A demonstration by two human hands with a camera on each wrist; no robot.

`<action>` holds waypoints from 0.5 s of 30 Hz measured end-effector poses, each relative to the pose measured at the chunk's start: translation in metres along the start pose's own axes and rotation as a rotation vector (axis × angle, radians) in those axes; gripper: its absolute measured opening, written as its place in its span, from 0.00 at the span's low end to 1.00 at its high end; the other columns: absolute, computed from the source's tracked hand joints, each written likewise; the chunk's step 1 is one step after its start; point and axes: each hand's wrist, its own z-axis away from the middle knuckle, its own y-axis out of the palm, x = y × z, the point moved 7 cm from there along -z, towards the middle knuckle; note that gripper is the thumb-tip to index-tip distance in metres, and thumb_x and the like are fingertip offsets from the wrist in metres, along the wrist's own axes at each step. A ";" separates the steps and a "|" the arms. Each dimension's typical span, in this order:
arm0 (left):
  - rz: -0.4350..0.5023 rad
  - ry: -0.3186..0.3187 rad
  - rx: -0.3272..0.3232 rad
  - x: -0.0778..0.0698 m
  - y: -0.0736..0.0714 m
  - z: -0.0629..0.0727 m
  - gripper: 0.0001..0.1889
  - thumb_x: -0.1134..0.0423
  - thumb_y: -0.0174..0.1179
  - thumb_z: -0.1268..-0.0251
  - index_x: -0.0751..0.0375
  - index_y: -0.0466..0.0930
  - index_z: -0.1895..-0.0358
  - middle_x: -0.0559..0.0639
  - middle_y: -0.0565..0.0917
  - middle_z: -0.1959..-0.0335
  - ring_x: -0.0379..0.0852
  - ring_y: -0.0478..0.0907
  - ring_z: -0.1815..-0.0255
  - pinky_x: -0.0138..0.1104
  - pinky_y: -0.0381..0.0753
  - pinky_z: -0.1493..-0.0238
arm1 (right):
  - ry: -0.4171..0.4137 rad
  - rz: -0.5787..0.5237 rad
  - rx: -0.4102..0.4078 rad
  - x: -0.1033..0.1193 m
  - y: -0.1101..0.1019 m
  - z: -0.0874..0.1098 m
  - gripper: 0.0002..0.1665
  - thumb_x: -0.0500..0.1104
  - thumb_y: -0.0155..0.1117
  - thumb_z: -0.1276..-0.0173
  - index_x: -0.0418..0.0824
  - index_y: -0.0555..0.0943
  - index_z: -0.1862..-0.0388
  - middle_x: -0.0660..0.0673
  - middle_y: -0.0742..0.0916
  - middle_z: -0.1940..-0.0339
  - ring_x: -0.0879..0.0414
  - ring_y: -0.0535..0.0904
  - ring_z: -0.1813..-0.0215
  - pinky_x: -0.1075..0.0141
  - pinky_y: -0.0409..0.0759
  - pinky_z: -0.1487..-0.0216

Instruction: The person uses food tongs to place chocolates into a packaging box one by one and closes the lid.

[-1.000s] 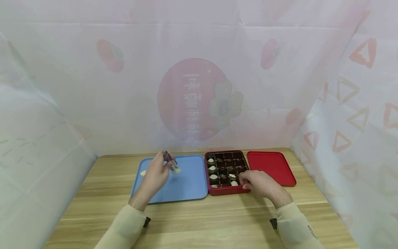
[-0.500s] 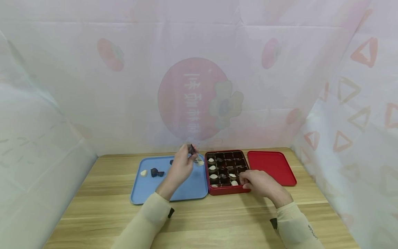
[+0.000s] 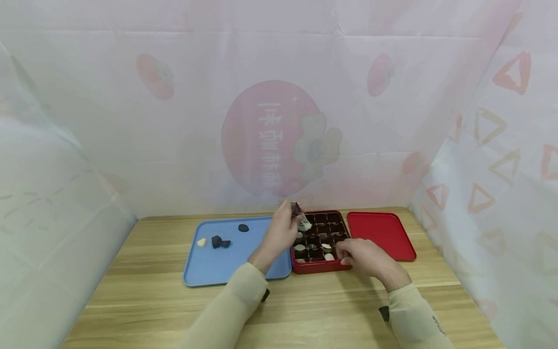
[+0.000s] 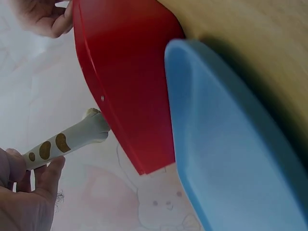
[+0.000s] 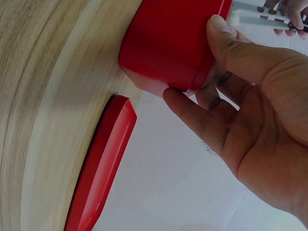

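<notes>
My left hand (image 3: 280,233) grips a pair of pale tongs (image 4: 72,140) with gold-brown spots and paw-shaped tips. Between the tips shows a small cream-coloured piece (image 4: 90,112), partly hidden. The tips are over the left side of a red box (image 3: 320,267), close by its rim in the left wrist view. Dark compartments fill the box; several, mostly in its left and front part, hold cream or dark pieces like chocolates. My right hand (image 3: 367,258) holds the box's near right corner, the thumb (image 5: 219,29) at the rim and a finger along the side wall.
Left of the box, right up against it, lies a blue tray (image 3: 244,271) bearing a cream piece (image 3: 201,243) and a few dark pieces (image 3: 216,241). A red lid (image 3: 381,235) rests to the box's right. Printed cloth walls (image 3: 183,145) enclose the wooden table (image 3: 305,315).
My left hand has carried the tongs rightward from above the blue tray to over the box's left side, uncovering the dark pieces on the tray. My right hand has stayed at the box corner.
</notes>
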 end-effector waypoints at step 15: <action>0.048 -0.027 0.130 -0.011 0.045 -0.005 0.06 0.65 0.59 0.06 0.59 0.77 0.38 0.54 0.82 0.40 0.50 0.89 0.46 0.33 0.91 0.49 | -0.031 0.016 -0.018 0.002 -0.002 -0.001 0.21 0.35 0.84 0.24 0.55 0.79 0.65 0.60 0.81 0.68 0.65 0.73 0.64 0.67 0.76 0.60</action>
